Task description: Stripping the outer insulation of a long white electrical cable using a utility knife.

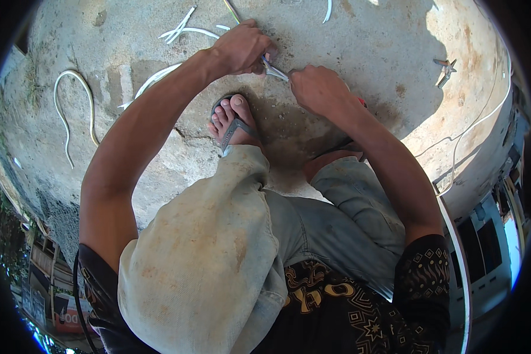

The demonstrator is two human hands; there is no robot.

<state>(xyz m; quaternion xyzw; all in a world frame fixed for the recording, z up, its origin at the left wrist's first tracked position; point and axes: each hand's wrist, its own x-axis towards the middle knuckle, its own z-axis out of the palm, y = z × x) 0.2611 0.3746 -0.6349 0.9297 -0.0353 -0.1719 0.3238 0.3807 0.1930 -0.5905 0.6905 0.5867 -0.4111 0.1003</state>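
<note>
My left hand [245,48] is closed around an electrical cable near the top middle. A yellow-green wire [231,10] sticks out beyond that hand, and a bit of blue wire shows below its fingers. Between my hands runs a short stretch of split white cable sheath [276,72]. My right hand [318,88] is in a fist on the sheath's other end, its fingertips hidden from view. Strips of white sheath [180,30] lie on the ground left of my left hand, and another white strip [158,78] passes behind my left forearm.
A small pair of pliers or cutters [445,72] lies at the far right on the concrete ground [360,35]. A bent white cable [71,74] rests at left, and a long white cable [475,124] runs down the right side. My sandalled foot [236,118] is below my hands.
</note>
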